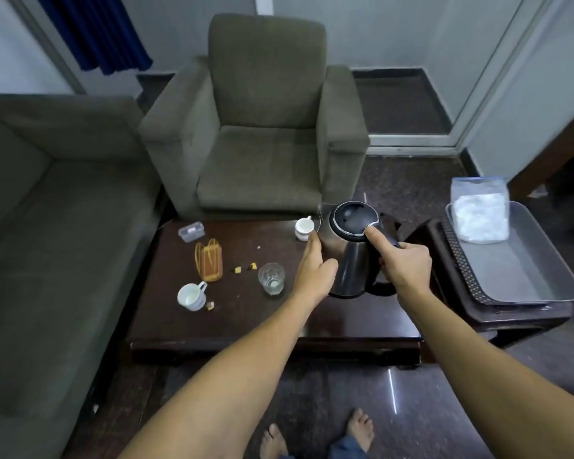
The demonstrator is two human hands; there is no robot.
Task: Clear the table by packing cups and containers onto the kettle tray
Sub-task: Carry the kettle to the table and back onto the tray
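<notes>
A steel kettle (348,246) with a black lid is over the right end of the dark coffee table (246,319). My right hand (401,263) grips its black handle, thumb on the lid. My left hand (314,270) lies flat against the kettle's left side. On the table are a white cup (304,228) behind the kettle, a white cup (191,295) at the front left, a clear glass (271,278), a small clear lidded container (191,231) and a woven orange holder (208,260). The grey metal tray (524,273) sits on a side table to the right.
A clear plastic tub of white contents (481,210) stands in the tray's far corner. An armchair (256,127) is behind the table, a sofa (53,226) to the left. Small crumbs and wrappers (244,268) lie on the table. My bare feet show below.
</notes>
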